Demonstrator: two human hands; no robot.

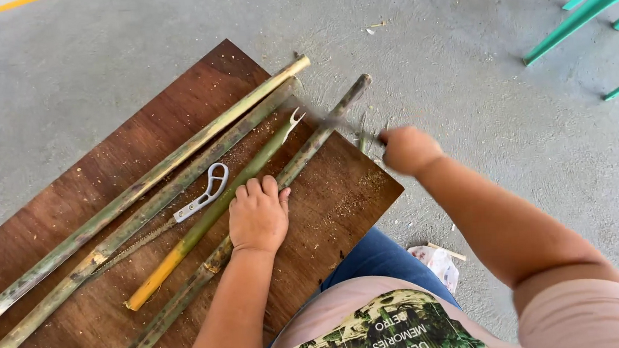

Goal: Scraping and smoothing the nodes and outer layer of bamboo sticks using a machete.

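Both hands work on one mottled bamboo pole (308, 150) that lies slanted across a dark wooden board (75, 203) on the grey concrete floor (461, 79). Left hand (258, 214) presses flat on the pole near its middle, fingers spread over it, not curled around. Right hand (410, 149) is clenched and blurred just past the board's far edge, near the pole's upper end; a blurred dark blade (353, 128) seems to run from it to the pole. Beside that pole lies a green stick with a yellow end and forked tip (211, 212), then a small saw with a white handle (200, 197), then two longer bamboo poles (145, 184). Sawdust speckles the board. Turquoise chair legs (586, 6) stand well apart, top right.
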